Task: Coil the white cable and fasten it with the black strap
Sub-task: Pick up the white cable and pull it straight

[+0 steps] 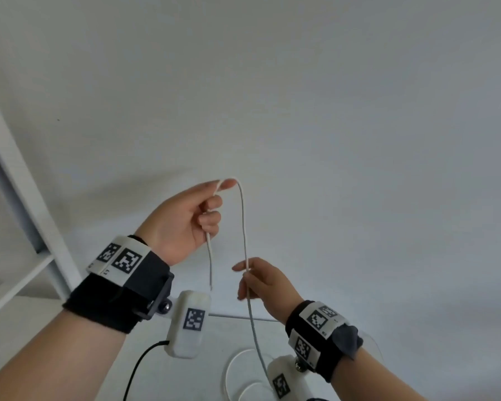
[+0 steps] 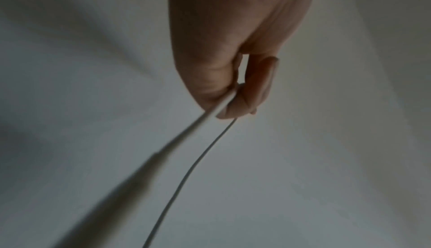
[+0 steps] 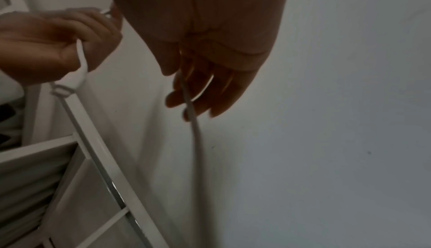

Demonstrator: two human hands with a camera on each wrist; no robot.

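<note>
The white cable [image 1: 244, 227] arches in the air in front of a pale wall. My left hand [image 1: 214, 204], raised, grips it near its plug end, and the plug [image 1: 209, 256] hangs down below the fist. From the arch the cable drops to my right hand [image 1: 248, 273], which pinches it between thumb and fingers. Below that hand it runs down to loose loops [image 1: 237, 369] on the table. The left wrist view shows the fingers [image 2: 235, 104] curled round the cable [image 2: 191, 169]. In the right wrist view the cable [image 3: 196, 132] passes through the fingers [image 3: 205, 93]. No black strap is in view.
A white shelf frame [image 1: 21, 183] stands at the left, also seen in the right wrist view as slanted white bars [image 3: 97, 156]. The white table's far edge [image 1: 232, 316] lies just below the hands. A black lead [image 1: 136, 369] hangs from the left wrist camera.
</note>
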